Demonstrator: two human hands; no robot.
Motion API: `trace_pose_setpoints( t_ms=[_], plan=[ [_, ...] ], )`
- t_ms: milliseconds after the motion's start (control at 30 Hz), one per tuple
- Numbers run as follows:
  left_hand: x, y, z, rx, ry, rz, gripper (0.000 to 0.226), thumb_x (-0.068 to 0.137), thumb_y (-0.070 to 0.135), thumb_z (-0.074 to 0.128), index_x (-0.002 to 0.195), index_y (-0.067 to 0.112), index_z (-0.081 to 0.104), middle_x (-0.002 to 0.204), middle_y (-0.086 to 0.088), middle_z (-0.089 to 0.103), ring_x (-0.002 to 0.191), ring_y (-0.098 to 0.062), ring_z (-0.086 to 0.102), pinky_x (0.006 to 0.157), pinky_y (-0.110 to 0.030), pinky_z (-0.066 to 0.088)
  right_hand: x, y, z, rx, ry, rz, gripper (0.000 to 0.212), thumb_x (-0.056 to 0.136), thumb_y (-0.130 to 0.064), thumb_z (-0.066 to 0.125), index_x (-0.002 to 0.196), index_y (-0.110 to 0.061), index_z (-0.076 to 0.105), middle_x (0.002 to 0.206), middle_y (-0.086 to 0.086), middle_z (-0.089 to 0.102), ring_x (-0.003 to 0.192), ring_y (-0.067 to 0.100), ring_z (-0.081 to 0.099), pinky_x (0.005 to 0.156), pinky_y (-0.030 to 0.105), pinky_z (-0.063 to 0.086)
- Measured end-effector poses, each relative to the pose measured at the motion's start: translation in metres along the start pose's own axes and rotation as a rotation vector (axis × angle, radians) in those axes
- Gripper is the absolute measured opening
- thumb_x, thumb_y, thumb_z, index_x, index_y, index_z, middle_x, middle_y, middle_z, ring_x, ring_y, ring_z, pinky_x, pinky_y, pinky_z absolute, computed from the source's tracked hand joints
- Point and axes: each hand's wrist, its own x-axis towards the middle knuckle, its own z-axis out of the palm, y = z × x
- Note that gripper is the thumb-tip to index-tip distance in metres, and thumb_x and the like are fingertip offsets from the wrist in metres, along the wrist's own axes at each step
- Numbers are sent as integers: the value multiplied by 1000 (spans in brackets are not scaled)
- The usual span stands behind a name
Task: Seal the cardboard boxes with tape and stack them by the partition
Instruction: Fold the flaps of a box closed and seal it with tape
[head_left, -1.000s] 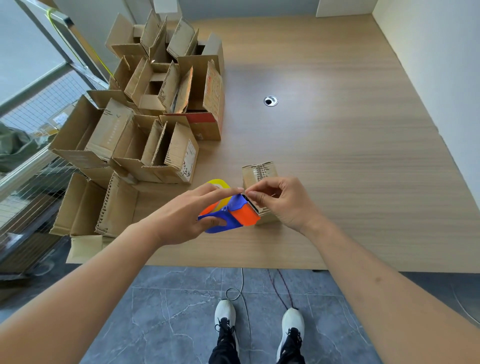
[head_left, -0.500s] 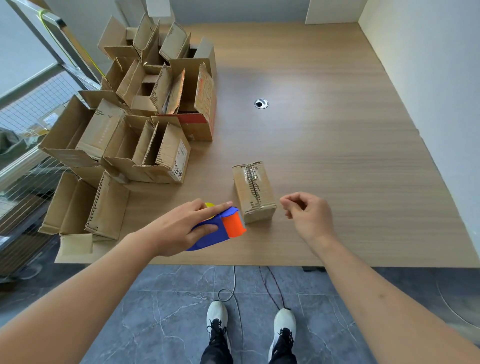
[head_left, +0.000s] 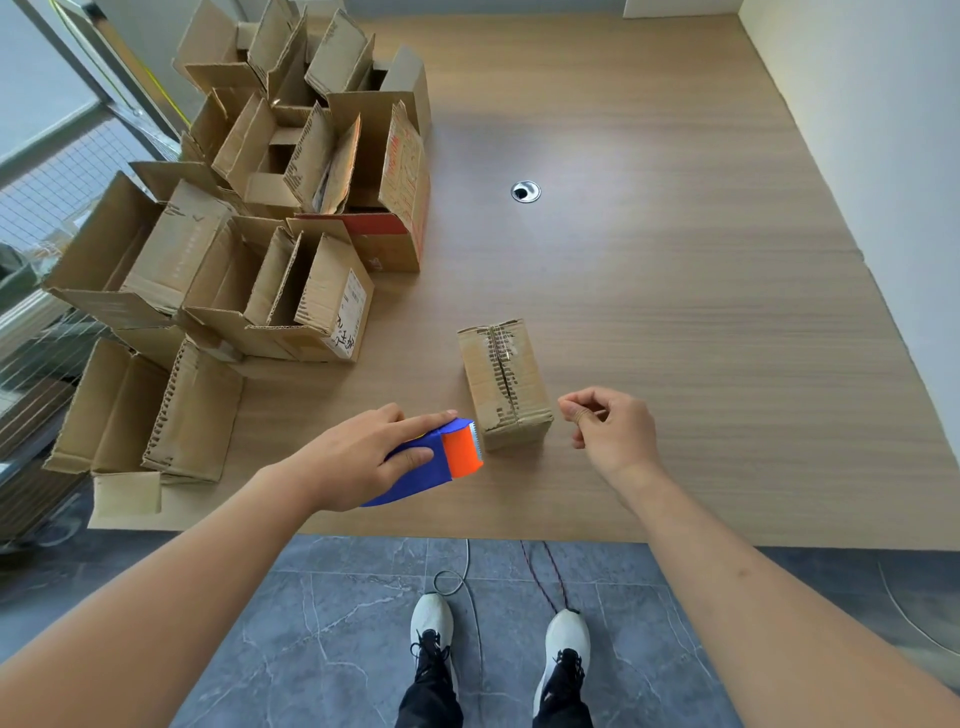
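Head view only. Left hand (head_left: 363, 457) gripped blue-and-orange tape dispenser (head_left: 447, 460), index finger laid along its top, toothed cutter end pointed at the near end of the small box (head_left: 504, 384); held low over the tabletop (head_left: 675, 312), probably so the tape could go straight onto the box seam. Whether the dispenser touched the box could not be told; they sat just beside each other.

Right hand (head_left: 608, 431) hovered to the right of the same box, fingers (head_left: 576, 410) curled, thumb and forefinger tips pressed together as if pinching a tape end. No tape strip was visible between them, so what it pinched, if anything, could not be told.

Small box stood alone near the front edge, flaps folded shut, ragged centre seam running away from the person; old tape residue showed along it. Judged ready for a fresh strip, not yet sealed.

Pile of open boxes (head_left: 260, 249) crowded the left side of the tabletop, flaps up, against a glass partition (head_left: 52, 130); likely the unsealed stock
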Motion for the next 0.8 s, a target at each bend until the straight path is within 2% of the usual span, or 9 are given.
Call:
trace_pose_setpoints(
  t_ms=[200, 267, 333, 400, 467, 500, 567, 667, 800],
  plan=[
    [7, -5, 10, -24, 19, -9, 52, 106, 53, 35, 152, 64, 14, 101, 11, 48, 92, -6, 50, 76, -24, 35, 9, 11, 11, 85, -82, 40, 10, 92, -12, 73, 86, -18, 77, 80, 9, 73, 58, 19, 63, 61, 34, 63],
    [10, -5, 11, -32, 14, -11, 52, 106, 53, 35, 152, 65, 13, 102, 11, 48, 92, -6, 50, 77, -26, 36, 10, 15, 14, 94, -123, 67, 10, 94, -12, 71, 101, -17, 75, 92, 16, 71, 62, 21, 63, 65, 38, 63],
    [10, -7, 11, -35, 14, -11, 52, 106, 53, 35, 151, 66, 13, 102, 11, 48, 92, -6, 50, 77, -27, 36, 9, 20, 18, 4, -116, 52, 35, 95, -7, 68, 128, -20, 64, 103, 11, 67, 73, 26, 65, 75, 41, 61],
    [9, -8, 12, -49, 11, -14, 52, 106, 53, 35, 151, 67, 12, 103, 11, 48, 91, -5, 50, 77, -25, 37, 5, 19, 19, -147, 56, -134, 49, 95, 3, 52, 139, -18, 58, 115, 5, 63, 95, 28, 64, 91, 43, 54],
    [7, -10, 14, -74, 4, -18, 53, 106, 54, 35, 149, 69, 10, 103, 12, 48, 91, -5, 50, 76, -22, 37, -1, 9, 21, -300, 234, -475, 54, 90, 0, 42, 140, -14, 57, 129, 7, 59, 118, 26, 58, 103, 40, 47],
    [7, -10, 14, -88, 2, -20, 52, 106, 55, 36, 148, 70, 10, 102, 13, 48, 91, -5, 50, 75, -22, 38, -3, 3, 25, -406, 216, -665, 53, 93, -7, 42, 144, -14, 55, 140, 8, 56, 129, 26, 53, 109, 40, 43],
    [6, -11, 16, -111, 3, -28, 53, 105, 55, 36, 147, 72, 10, 101, 14, 47, 91, -5, 51, 75, -22, 38, -4, -3, 38, -616, -35, -949, 52, 103, -22, 40, 155, -15, 41, 162, 7, 36, 150, 24, 32, 122, 39, 27],
    [4, -13, 19, -155, 6, -30, 52, 105, 54, 38, 147, 72, 12, 99, 15, 47, 90, -2, 49, 72, -20, 36, 1, 8, 48, -864, -288, -932, 58, 109, -41, 28, 162, -19, 18, 170, 1, 7, 157, 18, 2, 127, 44, 12],
    [0, -20, 20, -238, -14, -28, 51, 105, 53, 39, 146, 73, 16, 101, 14, 48, 91, -2, 50, 73, -22, 37, 12, 22, 49, -961, -227, -986, 60, 109, -46, 27, 162, -19, 20, 170, 1, 12, 157, 19, 7, 126, 47, 17]
  ],
)
